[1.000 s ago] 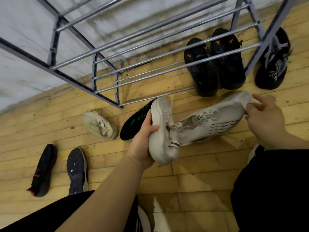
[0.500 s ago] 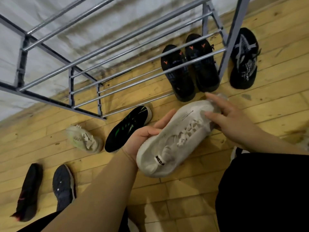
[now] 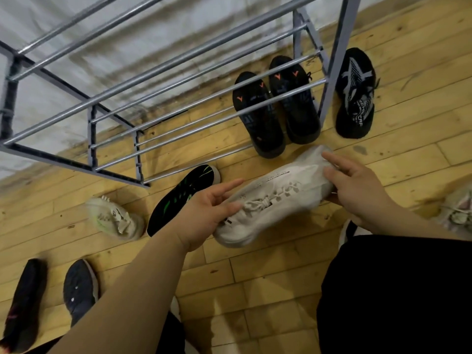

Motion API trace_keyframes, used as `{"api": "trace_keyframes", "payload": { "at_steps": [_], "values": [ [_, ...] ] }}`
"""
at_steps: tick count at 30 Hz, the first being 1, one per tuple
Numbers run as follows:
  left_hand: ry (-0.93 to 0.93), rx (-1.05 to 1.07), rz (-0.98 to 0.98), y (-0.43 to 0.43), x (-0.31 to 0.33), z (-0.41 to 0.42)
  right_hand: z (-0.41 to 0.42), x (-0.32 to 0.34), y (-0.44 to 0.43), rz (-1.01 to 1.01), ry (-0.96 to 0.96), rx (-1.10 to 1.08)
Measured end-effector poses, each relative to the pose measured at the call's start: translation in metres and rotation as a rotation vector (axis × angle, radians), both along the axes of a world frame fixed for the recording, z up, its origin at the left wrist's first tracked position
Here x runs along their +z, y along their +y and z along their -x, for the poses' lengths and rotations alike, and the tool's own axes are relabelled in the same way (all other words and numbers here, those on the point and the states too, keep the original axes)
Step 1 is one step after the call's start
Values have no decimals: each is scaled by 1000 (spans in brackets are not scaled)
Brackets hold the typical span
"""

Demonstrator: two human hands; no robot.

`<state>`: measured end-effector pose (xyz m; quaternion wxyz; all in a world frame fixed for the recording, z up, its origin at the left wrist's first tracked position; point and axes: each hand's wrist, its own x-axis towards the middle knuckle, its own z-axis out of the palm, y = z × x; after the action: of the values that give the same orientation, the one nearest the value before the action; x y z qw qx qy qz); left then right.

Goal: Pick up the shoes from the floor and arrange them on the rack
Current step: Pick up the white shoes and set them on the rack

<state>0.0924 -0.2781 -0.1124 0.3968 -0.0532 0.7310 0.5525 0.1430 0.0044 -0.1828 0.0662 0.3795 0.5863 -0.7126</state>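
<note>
Head: left hand (image 3: 204, 213), right hand (image 3: 357, 185) hold sneaker (image 3: 275, 200) clear of rack (image 3: 337, 60).

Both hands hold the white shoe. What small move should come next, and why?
Probably raise the white sneaker toward the rack and lay it on an upper tier, which looks bare. The left hand grips the heel end and the right hand the toe end, so it is off the floor.

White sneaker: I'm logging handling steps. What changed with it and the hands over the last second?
The white sneaker was rolled from side-on to laces-up. The left hand shifted its grip at the heel; the right hand kept the toe. Both hands still hold it above the floor; the black pair lies unmoved.
</note>
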Motion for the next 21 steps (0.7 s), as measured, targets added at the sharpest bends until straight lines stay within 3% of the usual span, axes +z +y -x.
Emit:
{"api": "trace_keyframes", "payload": {
  "at_steps": [2,6,10,13,17,21],
  "values": [
    [60,48,42,-3,-1,-2,4,2,0,6,-2,1],
    [150,130,111,-14,-5,-7,7,-4,2,-196,-21,118],
    [152,284,110,-25,-12,-8,7,-18,-2,-461,-83,458],
    [153,333,105,-30,-17,-7,9,-25,-7,-462,-92,555],
    [142,353,86,-31,-18,-6,11,-33,-5,-511,-31,472],
    [139,361,58,-38,-17,-6,3,-18,11,-330,-9,483]
  ]
}}
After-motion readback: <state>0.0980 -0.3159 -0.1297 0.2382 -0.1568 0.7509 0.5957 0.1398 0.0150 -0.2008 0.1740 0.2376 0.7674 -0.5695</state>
